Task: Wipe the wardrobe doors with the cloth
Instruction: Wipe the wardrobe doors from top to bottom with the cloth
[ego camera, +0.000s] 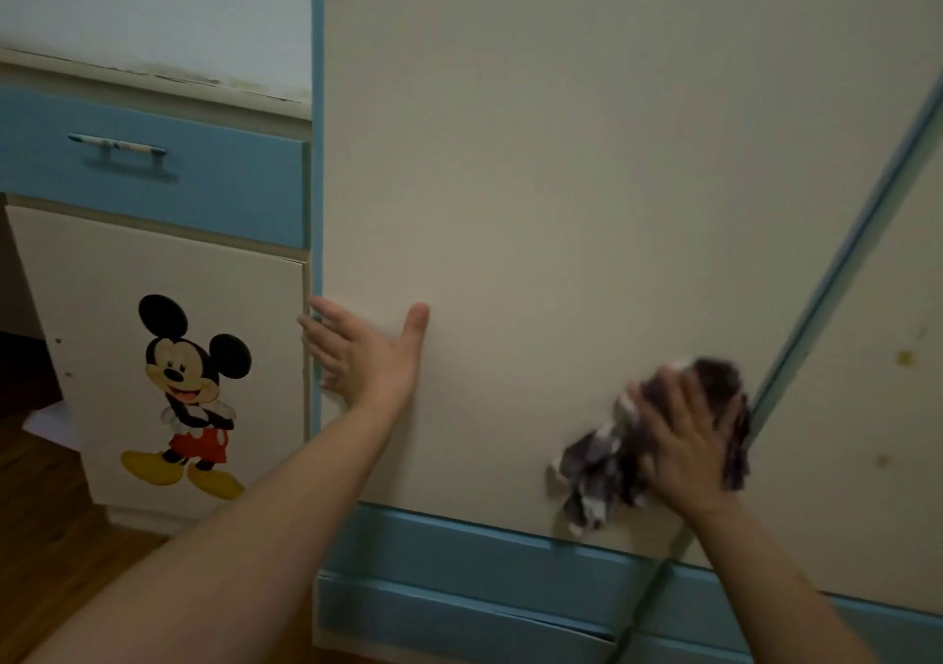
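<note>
A cream wardrobe door (561, 178) with blue edging fills the middle of the view. My left hand (365, 352) lies flat against its lower left part, fingers straight and spread near the blue left edge. My right hand (684, 439) presses a dark purple and white cloth (597, 464) against the door's lower right corner, fingers straight over it; both are blurred by motion. A second cream door (857, 408) stands to the right, past a blue divider strip, with a few yellowish spots on it.
To the left stands a low cabinet with a blue drawer (153, 173) and a cream door bearing a cartoon mouse sticker (186, 393). Blue drawers (459, 592) run along the wardrobe's base. Wooden floor (46, 510) shows at the lower left.
</note>
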